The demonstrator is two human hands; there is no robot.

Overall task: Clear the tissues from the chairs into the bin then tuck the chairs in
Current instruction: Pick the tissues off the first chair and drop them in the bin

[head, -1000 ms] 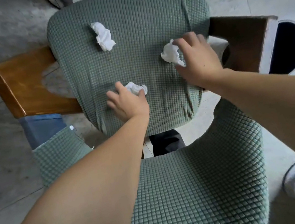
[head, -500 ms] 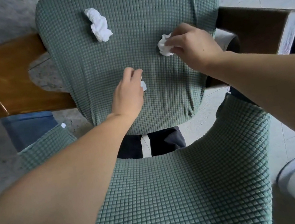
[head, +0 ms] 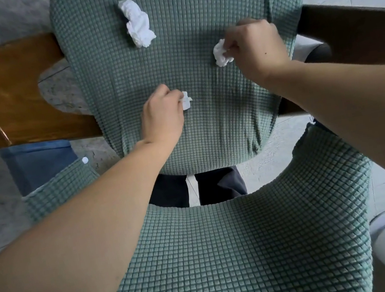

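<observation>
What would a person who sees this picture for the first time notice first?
Two bare hands work on a green chair seat: the left hand pinches a small tissue near the seat's middle, and the right hand grips a crumpled tissue towards the right edge. A third, larger tissue lies untouched farther back.

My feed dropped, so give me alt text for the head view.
Both hands pinch crumpled tissues on a green-covered chair seat: left hand on a small tissue, right hand on another tissue. A third, larger tissue lies untouched farther away.
</observation>
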